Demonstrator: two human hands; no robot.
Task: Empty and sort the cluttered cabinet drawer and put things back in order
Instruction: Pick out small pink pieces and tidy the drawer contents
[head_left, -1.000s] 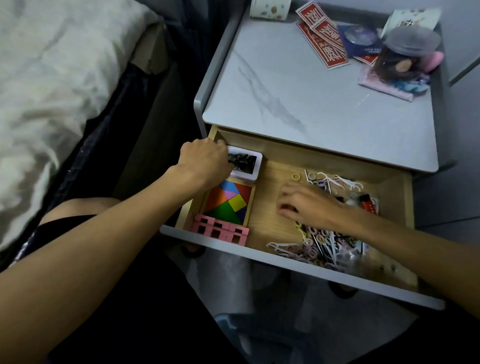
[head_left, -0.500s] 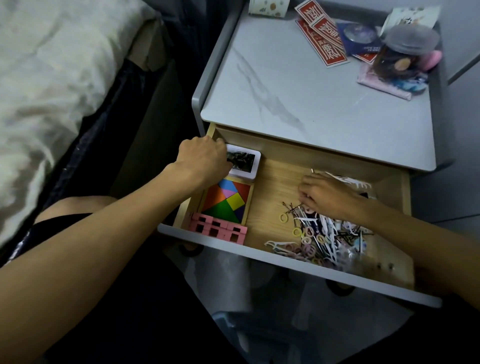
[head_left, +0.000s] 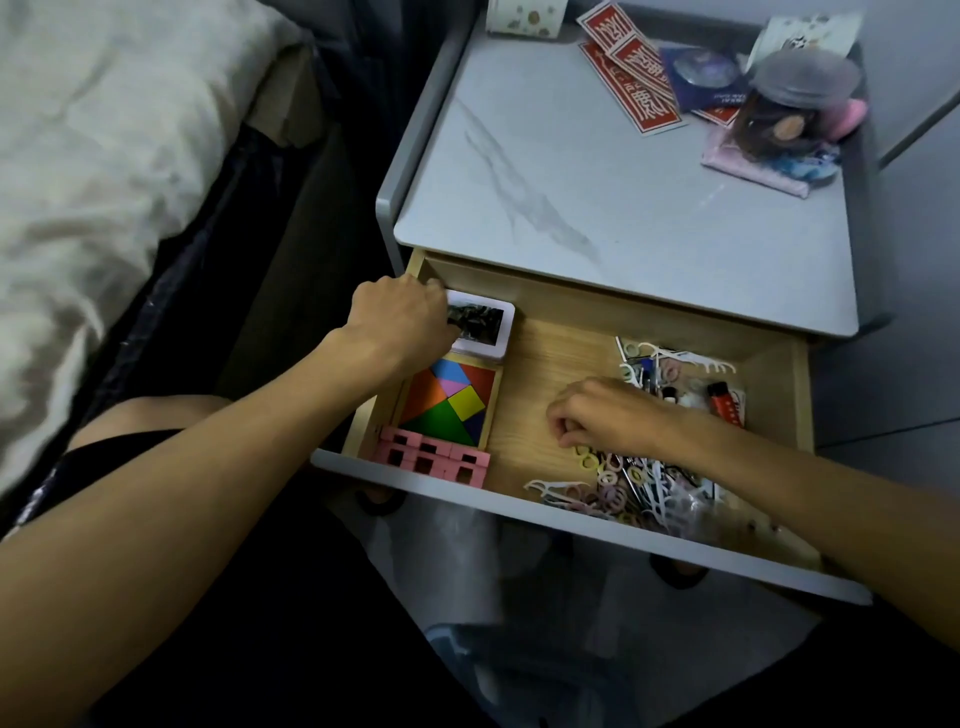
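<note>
My left hand (head_left: 400, 322) is curled on the card stack (head_left: 485, 325) in the drawer's (head_left: 550, 374) back-left corner, my right hand (head_left: 597, 415) curled over the loose hair ties (head_left: 589, 461) front-right, pinch contents indiscernible; best rake them together, then lift.

- Left hand (head_left: 400, 322): far left, knuckles up, fingers curled under, forearm stretched forward.
- Right hand (head_left: 602, 415): nearer, to the right, fingers curled downward against thumb.
</note>
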